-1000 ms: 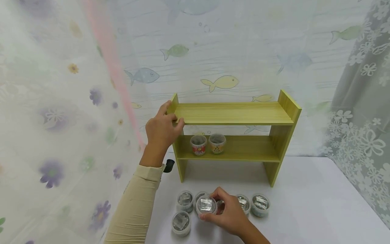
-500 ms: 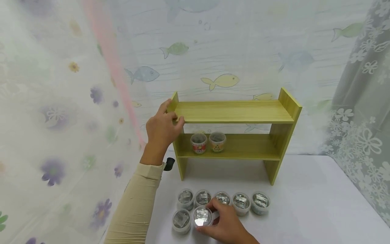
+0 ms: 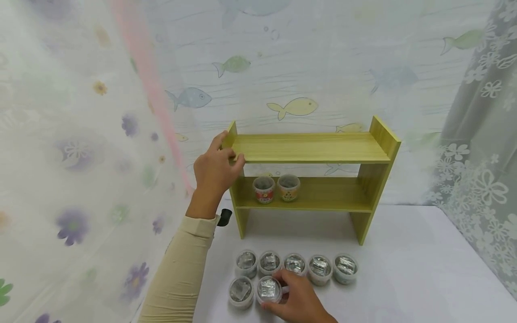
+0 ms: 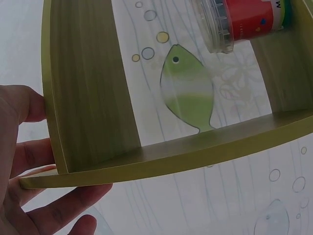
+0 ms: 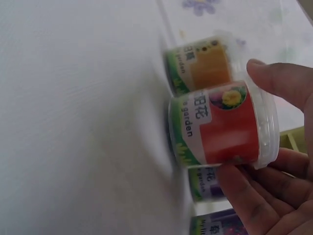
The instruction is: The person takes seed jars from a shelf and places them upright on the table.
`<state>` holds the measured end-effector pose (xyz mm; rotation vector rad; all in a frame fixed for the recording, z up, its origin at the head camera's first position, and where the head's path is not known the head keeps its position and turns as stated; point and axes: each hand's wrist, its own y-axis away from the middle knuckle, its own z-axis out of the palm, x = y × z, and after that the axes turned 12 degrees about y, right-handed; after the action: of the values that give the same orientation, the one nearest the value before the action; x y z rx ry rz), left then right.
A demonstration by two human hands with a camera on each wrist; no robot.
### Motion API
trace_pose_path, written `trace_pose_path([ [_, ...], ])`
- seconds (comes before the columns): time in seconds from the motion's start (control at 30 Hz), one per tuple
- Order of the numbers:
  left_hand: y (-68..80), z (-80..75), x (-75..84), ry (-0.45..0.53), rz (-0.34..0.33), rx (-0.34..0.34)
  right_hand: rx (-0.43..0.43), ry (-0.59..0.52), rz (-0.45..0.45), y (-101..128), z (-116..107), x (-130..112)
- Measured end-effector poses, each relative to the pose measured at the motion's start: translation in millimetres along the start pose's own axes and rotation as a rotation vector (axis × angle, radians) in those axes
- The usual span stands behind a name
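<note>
In the head view my left hand (image 3: 214,169) grips the upper left corner of a small yellow-green wooden shelf (image 3: 311,148). The left wrist view shows its fingers (image 4: 68,203) on both sides of the shelf's side panel. My right hand (image 3: 300,298) holds a small clear plastic tub (image 3: 268,290) with a silvery packet under its lid, low at the tabletop. A red flower label and green base band show on this tub in the right wrist view, where the thumb (image 5: 274,81) lies by the lid and the fingers curl at the opposite side.
Beside the held tub stands another tub (image 3: 241,292). Several more form a row behind, including one at the right end (image 3: 345,269). On the middle shelf board are a red-labelled tub (image 3: 264,190) and an orange-labelled tub (image 3: 288,188). White cloth (image 3: 420,269) covers the table.
My right hand has lowered the tub toward me, from in front of the back row to beside the front left tub. The left hand stays on the shelf.
</note>
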<state>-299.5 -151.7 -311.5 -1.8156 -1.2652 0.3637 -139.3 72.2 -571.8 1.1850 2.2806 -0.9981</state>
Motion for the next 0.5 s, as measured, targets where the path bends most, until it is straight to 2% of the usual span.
trace_pose_path([
  [0.5, -1.0, 2.4, -3.3, 0.011, -0.001, 0.006, 0.02, 0.105, 0.012, -1.3, 3.8, 0.6],
])
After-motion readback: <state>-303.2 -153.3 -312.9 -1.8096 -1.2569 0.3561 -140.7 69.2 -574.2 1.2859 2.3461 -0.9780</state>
